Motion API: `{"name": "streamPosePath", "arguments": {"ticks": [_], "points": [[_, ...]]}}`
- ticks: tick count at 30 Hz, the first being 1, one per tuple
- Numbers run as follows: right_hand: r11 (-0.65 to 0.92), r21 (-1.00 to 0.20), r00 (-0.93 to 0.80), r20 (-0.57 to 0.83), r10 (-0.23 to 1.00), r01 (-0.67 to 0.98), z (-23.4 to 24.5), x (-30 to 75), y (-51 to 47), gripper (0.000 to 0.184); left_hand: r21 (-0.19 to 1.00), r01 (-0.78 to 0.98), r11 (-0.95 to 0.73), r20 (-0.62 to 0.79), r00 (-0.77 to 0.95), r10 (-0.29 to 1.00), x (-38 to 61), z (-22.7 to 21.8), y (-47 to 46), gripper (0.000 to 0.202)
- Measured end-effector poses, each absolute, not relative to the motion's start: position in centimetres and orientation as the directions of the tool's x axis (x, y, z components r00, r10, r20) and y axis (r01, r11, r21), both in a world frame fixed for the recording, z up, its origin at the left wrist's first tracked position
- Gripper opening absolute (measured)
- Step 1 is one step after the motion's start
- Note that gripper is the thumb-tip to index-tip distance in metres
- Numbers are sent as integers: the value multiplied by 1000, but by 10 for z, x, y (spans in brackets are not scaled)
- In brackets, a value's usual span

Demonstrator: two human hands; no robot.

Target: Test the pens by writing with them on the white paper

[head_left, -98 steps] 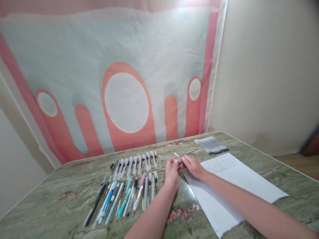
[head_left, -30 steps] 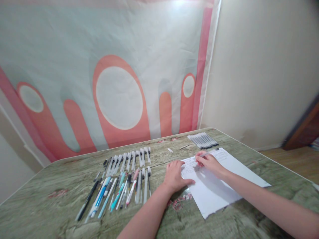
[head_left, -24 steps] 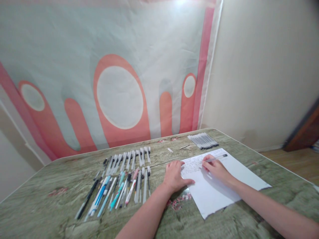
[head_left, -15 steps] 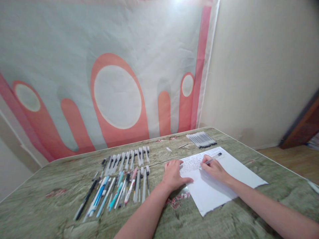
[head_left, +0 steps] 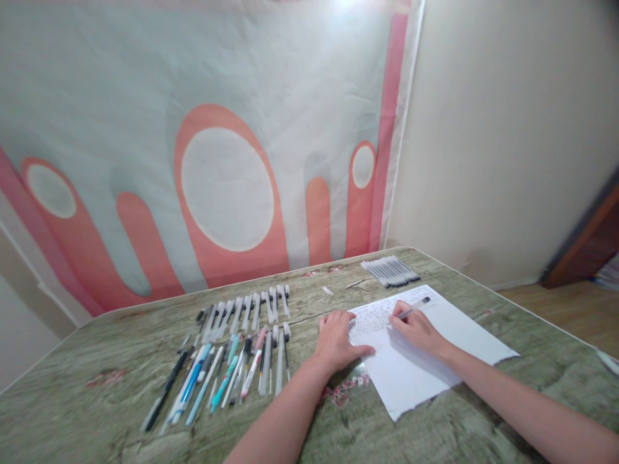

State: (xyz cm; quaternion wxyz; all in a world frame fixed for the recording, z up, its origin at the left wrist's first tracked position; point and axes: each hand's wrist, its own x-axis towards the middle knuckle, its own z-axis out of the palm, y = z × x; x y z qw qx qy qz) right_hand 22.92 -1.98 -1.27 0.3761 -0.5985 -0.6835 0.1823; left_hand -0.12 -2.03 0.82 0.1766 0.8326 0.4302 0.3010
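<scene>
My right hand (head_left: pixel 416 328) is closed round a thin clear pen (head_left: pixel 414 307) with a dark cap end, its tip down on a white sheet of paper (head_left: pixel 435 354) that bears lines of handwriting near its far left corner. My left hand (head_left: pixel 337 341) lies flat with fingers spread, pressing the sheet's left edge onto the table. Left of that hand lie two rows of pens: a far row of clear capped pens (head_left: pixel 246 310) and a near row of mixed blue, teal, pink and black pens (head_left: pixel 227 377).
The table (head_left: pixel 97 399) has a green wood-grain cover with small pink flowers. A tight bundle of thin clear pens (head_left: pixel 391 270) lies at the far right corner, and a small white cap (head_left: pixel 327 290) near it. A pink and pale cloth hangs behind; a wooden door frame stands far right.
3.3 s ago both hands held a pen above the table. Since then the right hand brought the pen onto the paper and moved slightly right along the writing; the left hand lies flat.
</scene>
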Motion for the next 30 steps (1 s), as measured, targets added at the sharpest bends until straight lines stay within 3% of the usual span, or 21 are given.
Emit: {"name": "streamPosePath", "arguments": {"ticks": [15,30], "points": [[213,-725,-3,280,960,655,-8,226,-23,10,475,694,-541,264,474,840,0,11,-21,71],[235,-712,-7,308,951,661,-9,227,-24,11,483,673,-560,288,482,827,-1,9,-19,70]]}}
